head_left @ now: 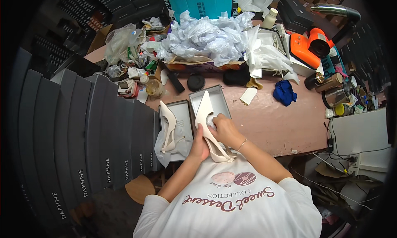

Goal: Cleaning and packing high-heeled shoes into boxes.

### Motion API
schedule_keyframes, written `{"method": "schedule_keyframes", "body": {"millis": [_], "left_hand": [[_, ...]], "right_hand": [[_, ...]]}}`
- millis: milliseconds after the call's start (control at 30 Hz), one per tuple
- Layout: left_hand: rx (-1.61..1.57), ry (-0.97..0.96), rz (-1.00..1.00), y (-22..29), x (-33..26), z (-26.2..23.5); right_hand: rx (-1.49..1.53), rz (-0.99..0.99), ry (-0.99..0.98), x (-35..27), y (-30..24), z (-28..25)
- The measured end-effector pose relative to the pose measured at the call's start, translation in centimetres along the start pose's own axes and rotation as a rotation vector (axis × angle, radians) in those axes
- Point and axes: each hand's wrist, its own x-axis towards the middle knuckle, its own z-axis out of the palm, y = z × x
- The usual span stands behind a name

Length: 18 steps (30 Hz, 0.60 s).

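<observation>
My left hand is closed around the side of a cream pointed-toe high heel, its toe pointing away from me. The fingers of my right hand reach into the shoe's opening and pinch white tissue paper; their tips are hidden inside. Beneath the held shoe stands a grey box tray, partly covered by the shoe and my hands. To its left, a matching cream high heel lies on its side on white tissue in a second grey shoebox part.
Tall stacks of dark shoeboxes rise on the left. A heap of crumpled tissue fills a box at the back. A blue cloth, an orange device and several jars sit on the right of the pinkish table.
</observation>
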Motion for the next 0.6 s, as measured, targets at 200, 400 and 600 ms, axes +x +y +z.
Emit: {"method": "schedule_keyframes", "body": {"millis": [200, 400, 600], "left_hand": [[-0.049, -0.047, -0.103, 0.7, -1.0, 0.6], [0.149, -0.024, -0.158, -0.5, -0.3, 0.5], [-0.032, -0.1, -0.29, -1.1, 0.5, 0.9]], "right_hand": [[0.76, 0.206, -0.174, 0.2, -1.3, -3.5], [0.157, 0.039, 0.011, 0.4, 0.0, -3.9], [0.516, -0.056, 0.0, 1.5, 4.8, -1.1]]}}
